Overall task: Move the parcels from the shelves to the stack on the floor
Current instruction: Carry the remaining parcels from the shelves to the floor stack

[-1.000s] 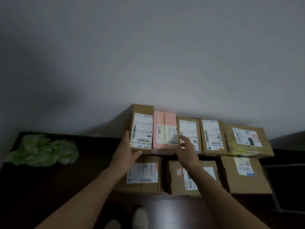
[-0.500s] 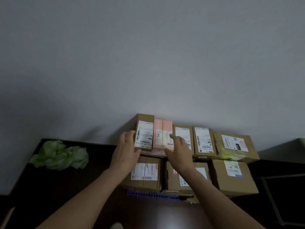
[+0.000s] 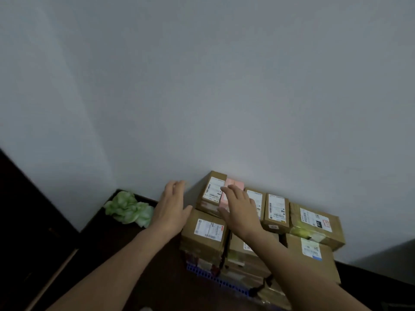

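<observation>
A stack of labelled cardboard parcels stands on the floor against the grey wall. Its back row holds a tall brown parcel (image 3: 212, 190), a pink parcel (image 3: 234, 184) and further brown parcels (image 3: 276, 212). A brown box (image 3: 205, 234) sits in front at the left. My left hand (image 3: 171, 208) hovers open to the left of the tall brown parcel, not touching it. With spread fingers and holding nothing, my right hand (image 3: 240, 212) hangs over the pink parcel and covers most of it.
A crumpled green bag (image 3: 129, 208) lies on the dark floor left of the stack. A blue perforated pallet edge (image 3: 224, 282) shows under the parcels. A large box with a yellow-taped side (image 3: 314, 225) ends the back row at the right. The wall rises right behind.
Both hands have let go of the tall brown parcel and pink parcel and pulled back, fingers spread. The camera has lifted and tilted.
</observation>
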